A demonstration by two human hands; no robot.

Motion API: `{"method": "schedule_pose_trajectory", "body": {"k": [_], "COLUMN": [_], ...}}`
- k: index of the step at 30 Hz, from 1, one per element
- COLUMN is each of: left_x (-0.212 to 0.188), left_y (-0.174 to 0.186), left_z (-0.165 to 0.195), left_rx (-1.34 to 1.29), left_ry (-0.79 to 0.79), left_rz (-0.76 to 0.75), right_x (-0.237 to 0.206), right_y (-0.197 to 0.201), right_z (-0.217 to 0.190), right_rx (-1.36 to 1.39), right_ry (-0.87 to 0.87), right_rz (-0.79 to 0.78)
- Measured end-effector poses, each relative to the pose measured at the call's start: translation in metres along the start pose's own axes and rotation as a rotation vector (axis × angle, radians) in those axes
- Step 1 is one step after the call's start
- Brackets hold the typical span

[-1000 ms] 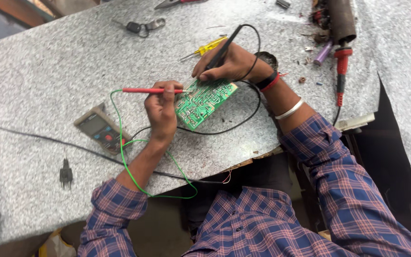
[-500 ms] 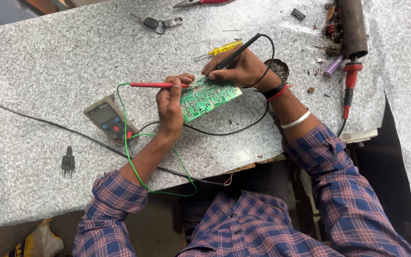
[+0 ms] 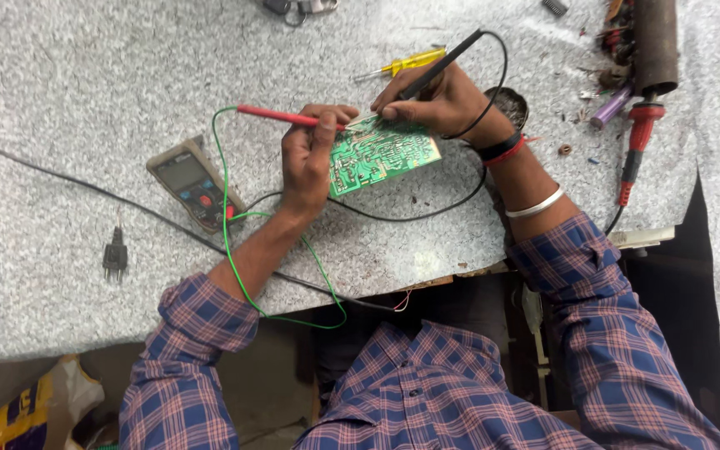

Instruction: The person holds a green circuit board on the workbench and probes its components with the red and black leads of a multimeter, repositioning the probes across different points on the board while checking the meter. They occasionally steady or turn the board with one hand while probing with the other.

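Observation:
A green circuit board (image 3: 385, 155) lies on the speckled grey worktop (image 3: 85, 92), solder side up. My left hand (image 3: 310, 158) grips a red test probe (image 3: 272, 116) whose tip meets the board's upper left edge. My right hand (image 3: 435, 104) holds a black test probe (image 3: 452, 57) tilted down onto the board's top edge. A green lead (image 3: 225, 208) and a black lead (image 3: 410, 215) run from the probes toward a grey multimeter (image 3: 193, 182) lying left of my left hand.
A yellow-handled screwdriver (image 3: 410, 62) lies behind the board. A red-handled soldering iron (image 3: 635, 137) and a dark cylinder (image 3: 656, 42) sit at the right among scraps. A black mains plug (image 3: 115, 254) with its cable lies at the left. A small round tin (image 3: 510, 104) stands beside my right wrist.
The view has shifted slightly; both hands keep their probes on the board, with the left hand drawn a little closer to the board's corner.

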State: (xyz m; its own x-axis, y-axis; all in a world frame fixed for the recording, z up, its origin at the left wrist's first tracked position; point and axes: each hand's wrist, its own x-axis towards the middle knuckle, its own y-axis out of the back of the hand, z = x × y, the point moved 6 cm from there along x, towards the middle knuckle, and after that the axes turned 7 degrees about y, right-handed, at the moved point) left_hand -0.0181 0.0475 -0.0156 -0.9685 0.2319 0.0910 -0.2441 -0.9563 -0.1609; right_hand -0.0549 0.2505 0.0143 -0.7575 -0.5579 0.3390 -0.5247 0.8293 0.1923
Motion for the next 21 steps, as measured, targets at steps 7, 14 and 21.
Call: {"method": "schedule_pose_trajectory", "body": {"k": [7,14,21], "left_x": [-0.006,-0.004,-0.007], "left_y": [-0.006,-0.01,-0.01], "left_z": [-0.001,0.0,-0.003], "left_rx": [0.119,0.076,0.093], "left_ry": [0.001,-0.056,-0.042], "left_rz": [-0.072,-0.069,-0.079], "right_x": [-0.009,-0.01,-0.023], "right_y": [0.002,0.003,0.013], "right_z": [0.008,0.015,0.015], "right_rx": [-0.09,0.018,0.153], "right_ry": [-0.072,-0.103,-0.13], "right_rz": [0.041,0.028,0.033]}}
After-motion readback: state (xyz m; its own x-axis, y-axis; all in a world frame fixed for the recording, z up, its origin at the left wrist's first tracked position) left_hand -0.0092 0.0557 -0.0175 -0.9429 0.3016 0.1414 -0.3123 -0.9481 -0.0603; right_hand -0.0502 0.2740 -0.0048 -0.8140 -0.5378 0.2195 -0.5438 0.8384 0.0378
